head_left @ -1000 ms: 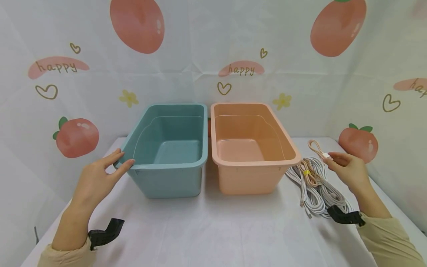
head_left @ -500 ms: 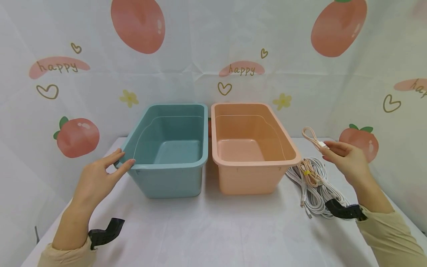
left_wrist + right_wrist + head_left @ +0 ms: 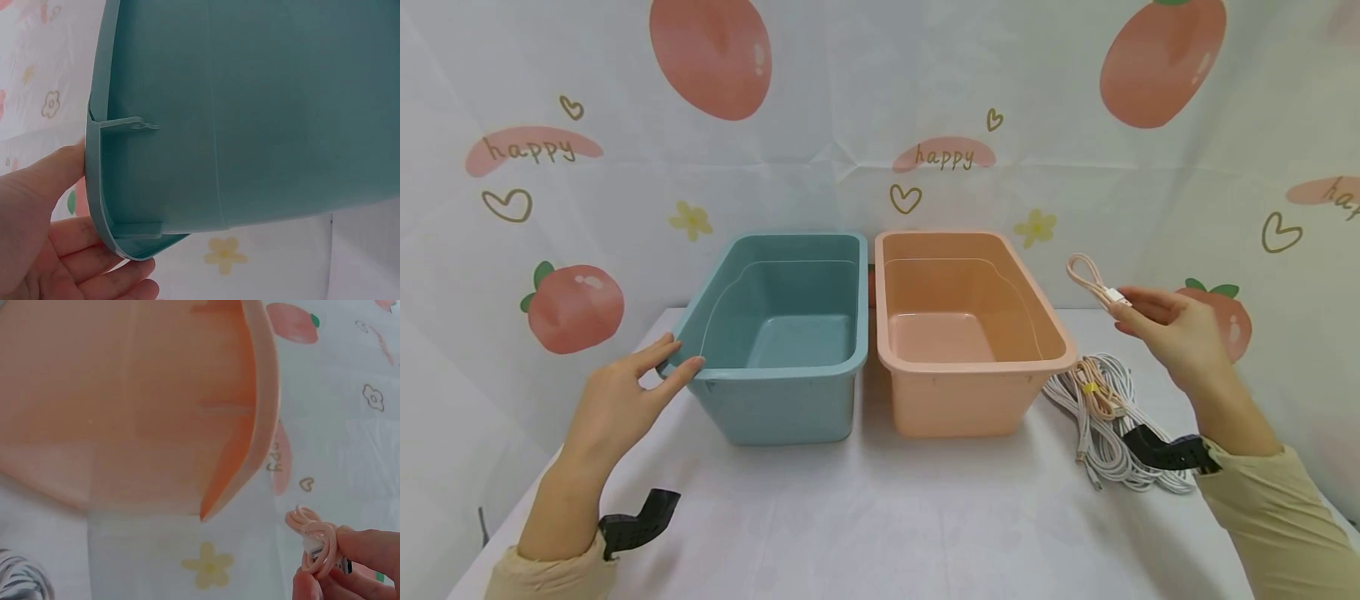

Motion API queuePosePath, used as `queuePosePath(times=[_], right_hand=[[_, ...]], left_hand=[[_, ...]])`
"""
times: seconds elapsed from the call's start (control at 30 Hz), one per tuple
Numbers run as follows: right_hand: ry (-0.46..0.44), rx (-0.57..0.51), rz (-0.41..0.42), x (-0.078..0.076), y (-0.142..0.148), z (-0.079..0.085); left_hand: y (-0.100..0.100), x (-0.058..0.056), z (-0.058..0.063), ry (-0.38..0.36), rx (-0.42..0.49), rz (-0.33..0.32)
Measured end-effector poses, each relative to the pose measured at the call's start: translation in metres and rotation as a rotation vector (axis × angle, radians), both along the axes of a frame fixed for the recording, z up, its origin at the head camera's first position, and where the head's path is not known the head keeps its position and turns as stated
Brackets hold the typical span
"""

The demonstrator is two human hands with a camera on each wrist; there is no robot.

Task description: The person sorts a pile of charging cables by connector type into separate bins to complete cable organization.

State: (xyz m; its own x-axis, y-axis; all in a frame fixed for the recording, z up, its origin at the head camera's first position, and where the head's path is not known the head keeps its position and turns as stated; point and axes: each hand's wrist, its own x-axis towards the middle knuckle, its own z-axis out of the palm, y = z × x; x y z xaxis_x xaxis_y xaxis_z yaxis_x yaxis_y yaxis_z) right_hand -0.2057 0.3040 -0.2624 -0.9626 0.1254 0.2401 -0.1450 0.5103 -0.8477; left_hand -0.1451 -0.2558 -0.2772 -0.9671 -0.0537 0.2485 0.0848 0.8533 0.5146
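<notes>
My right hand (image 3: pixel 1183 337) pinches a coiled pale-pink charging cable (image 3: pixel 1088 279) between thumb and fingers, its loop pointing up and left. The cable (image 3: pixel 320 547) hangs in the air, right of the orange bin (image 3: pixel 977 400) and apart from it; its white plug end shows by the fingertips. At the near left corner of the teal bin (image 3: pixel 782 408), my left hand (image 3: pixel 617 408) rests on the rim, thumb and fingers spread to either side of that corner. In the left wrist view, the teal rim (image 3: pixel 94 181) hides part of the fingers.
Bundled white cables (image 3: pixel 1116 454) lie on the table right of the orange bin, with another pink cable (image 3: pixel 1093 392) tied in yellow on top. Both bins stand side by side against a printed backdrop (image 3: pixel 827 108). A white cloth (image 3: pixel 880 533) covers the table.
The right hand has lifted the pink cable higher above the white bundle and slightly left. My left hand and both bins keep their places.
</notes>
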Motion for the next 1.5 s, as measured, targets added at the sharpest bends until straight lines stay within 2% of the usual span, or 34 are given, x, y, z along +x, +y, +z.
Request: queuePosePath(times=[0.5,0.77,0.93,1.17,1.37,1.5], right_hand=[[-0.062,0.093,-0.002,-0.003,-0.028,0.023],[0.035,0.056,0.052,-0.006,-0.048,0.031],[0.071,0.091,0.072,-0.006,-0.061,0.038],[0.084,0.145,0.069,-0.009,-0.075,0.046],[0.103,0.135,0.092,-0.014,-0.086,0.051],[0.122,0.092,0.139,-0.018,-0.097,0.055]], left_hand=[[0.000,0.000,0.001,-0.006,0.000,-0.001],[-0.001,-0.001,0.000,-0.008,-0.005,-0.004],[-0.001,0.000,0.000,-0.001,-0.009,-0.003],[-0.001,-0.001,0.000,-0.007,-0.008,0.000],[-0.001,0.000,0.000,-0.011,-0.006,0.001],[-0.001,0.000,0.000,-0.012,-0.005,0.001]])
